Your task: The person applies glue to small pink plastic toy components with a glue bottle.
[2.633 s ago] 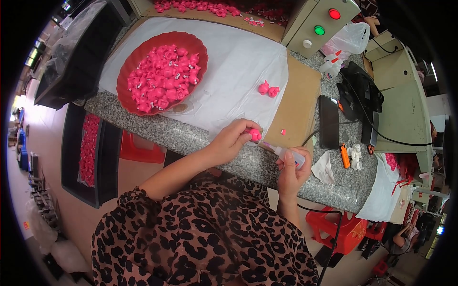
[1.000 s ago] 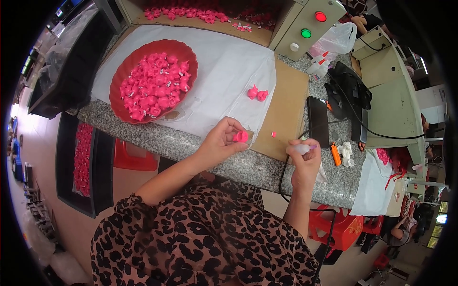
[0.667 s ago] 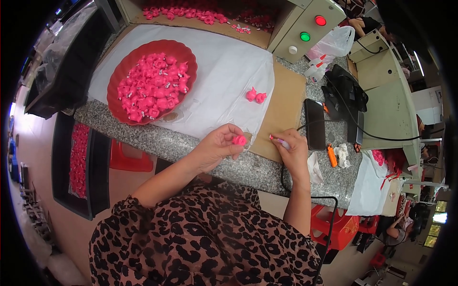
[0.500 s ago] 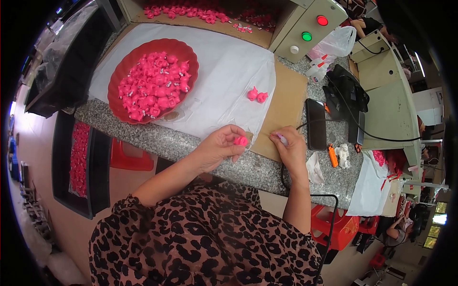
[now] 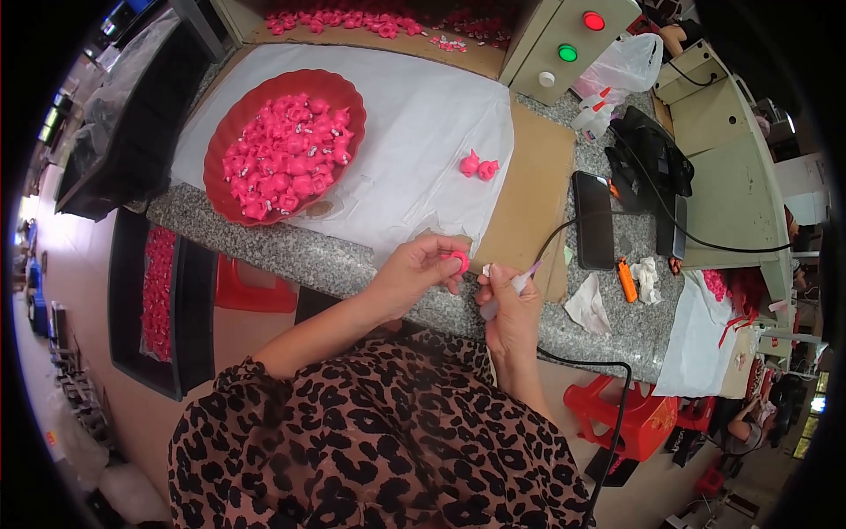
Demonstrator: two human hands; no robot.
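Observation:
My left hand [image 5: 412, 280] pinches a small pink figurine [image 5: 460, 261] between thumb and fingers, above the front edge of the worktop. Just right of it, my right hand [image 5: 515, 316] holds a small translucent squeeze bottle [image 5: 522, 281] with a purple tip, which points up and away to the right. A tiny white piece [image 5: 486, 270] is pinched at that hand's fingertips, close to the figurine but apart from it. Two pink figurines [image 5: 479, 166] sit together on the white sheet [image 5: 397, 132] beyond my hands. More fill a red scalloped bowl [image 5: 220, 167] at the left.
A grey machine with an open chamber [image 5: 529, 66] stands behind the sheet. Right of the brown cardboard [image 5: 533, 172] lie a phone [image 5: 594, 220], an orange lighter [image 5: 627, 280], crumpled tissue [image 5: 588, 304] and a black bag [image 5: 648, 154]. A black cable [image 5: 564, 231] runs near my right hand.
My right hand has turned and come left and nearer to me, bringing the bottle and white piece beside the figurine. My left hand has shifted slightly right.

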